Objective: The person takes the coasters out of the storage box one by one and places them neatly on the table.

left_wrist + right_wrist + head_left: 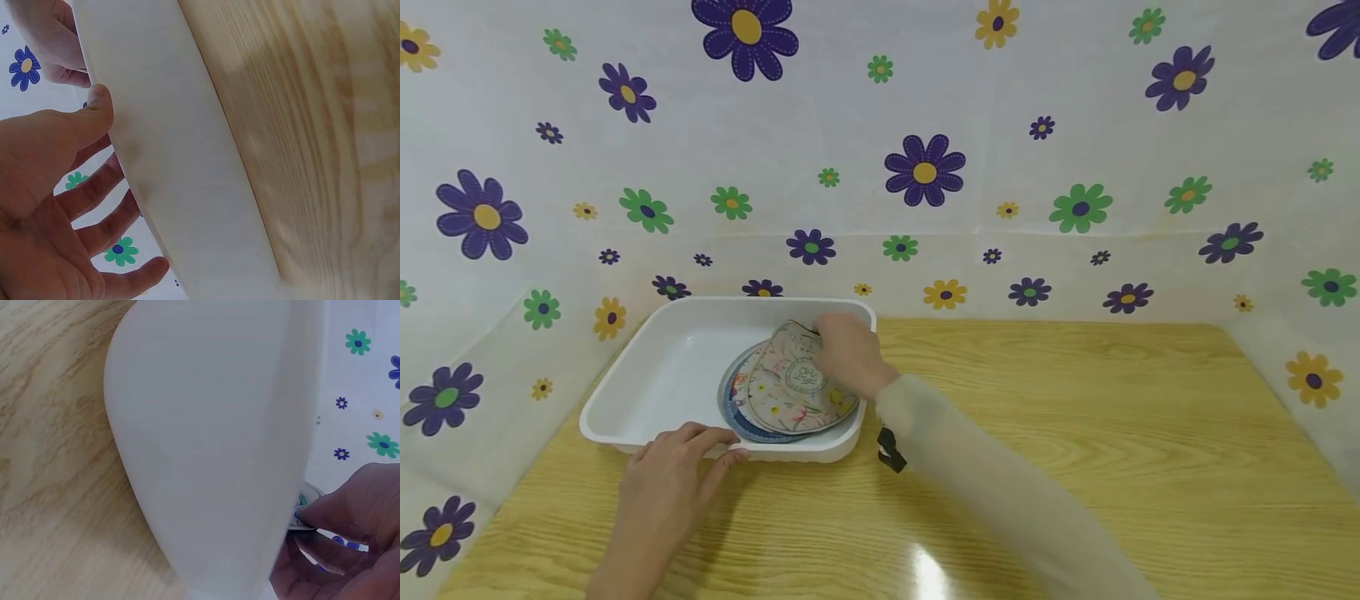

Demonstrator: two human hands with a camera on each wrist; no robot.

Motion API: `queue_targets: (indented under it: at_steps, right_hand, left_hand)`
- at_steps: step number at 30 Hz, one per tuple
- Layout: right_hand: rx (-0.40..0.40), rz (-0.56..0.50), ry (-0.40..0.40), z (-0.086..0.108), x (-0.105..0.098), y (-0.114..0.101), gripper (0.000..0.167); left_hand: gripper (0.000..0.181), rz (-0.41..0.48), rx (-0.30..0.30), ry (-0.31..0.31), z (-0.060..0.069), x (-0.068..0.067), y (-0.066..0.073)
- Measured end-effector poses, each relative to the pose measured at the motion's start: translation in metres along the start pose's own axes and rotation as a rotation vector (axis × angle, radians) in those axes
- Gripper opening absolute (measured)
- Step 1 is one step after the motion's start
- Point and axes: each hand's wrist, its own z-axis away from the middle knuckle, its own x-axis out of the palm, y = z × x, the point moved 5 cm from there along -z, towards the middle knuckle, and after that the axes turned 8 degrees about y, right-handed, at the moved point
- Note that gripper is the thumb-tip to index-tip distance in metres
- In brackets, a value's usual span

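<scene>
A flattened floral fabric piece (778,404), shaped like a cloth hat with a round lettered badge, lies over other floral and blue fabric in the right half of a white plastic basin (658,371). My right hand (850,354) reaches over the basin's right side and pinches the floral piece's upper right edge between thumb and fingers. In the right wrist view, the basin wall hides most of that fabric (304,503). My left hand (673,471) grips the basin's near rim. In the left wrist view, its thumb (97,112) lies on the rim and its fingers reach inside.
The basin stands on a wood-grain table (1060,433), near its back left. A white sheet with printed flowers (850,117) rises behind the table and along both sides. A small black object (891,452) shows at my right sleeve.
</scene>
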Motion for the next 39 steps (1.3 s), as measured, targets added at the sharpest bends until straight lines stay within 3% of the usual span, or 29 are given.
queue_targets:
  at_steps: [5,10,26,32,39]
  right_hand:
    - [-0.07,0.034,0.057,0.004,-0.011,-0.005,0.03]
    - [-0.095,-0.085,0.12,0.007,-0.024,-0.002,0.031]
    - [0.1,-0.435,0.108,0.017,-0.031,0.026,0.028]
    - [0.149,-0.516,0.104,0.023,-0.033,0.03,0.027]
    - [0.194,-0.596,0.103,0.028,-0.033,0.036,0.028]
  left_hand:
    - [0.024,0.001,-0.009,0.025,-0.001,0.0,0.002]
    - [0.024,0.002,0.003,0.056,-0.003,0.0,0.003]
    - [0.025,0.023,-0.005,0.032,-0.003,0.002,0.002]
    - [0.027,0.031,-0.012,0.009,-0.002,0.003,0.002]
    - [0.027,0.037,-0.002,0.023,-0.002,0.001,0.002]
